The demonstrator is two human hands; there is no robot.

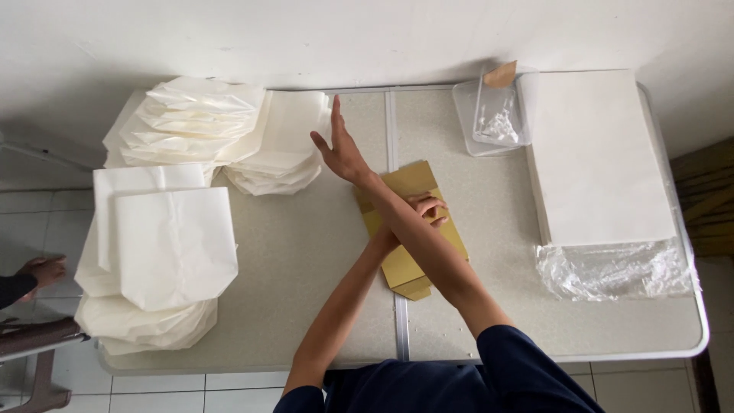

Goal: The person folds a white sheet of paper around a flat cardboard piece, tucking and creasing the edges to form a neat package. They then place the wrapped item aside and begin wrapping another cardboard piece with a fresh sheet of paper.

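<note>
My arms are crossed over the table. My right hand (342,151) is stretched out flat with its fingers apart and holds nothing; it hovers just right of a fanned stack of folded white paper bags (283,145). My left hand (427,209) lies partly hidden under my right forearm, its fingers curled down on a flat brown folded paper piece (417,264) in the middle of the table. More folded white bags lie in piles at the back left (195,118) and the front left (172,252).
A thick stack of white sheets (596,153) lies at the right with crumpled clear wrap (612,271) at its near end. A clear plastic tub (497,115) stands at the back. Another person's hand (42,271) and a chair (38,344) are at the far left.
</note>
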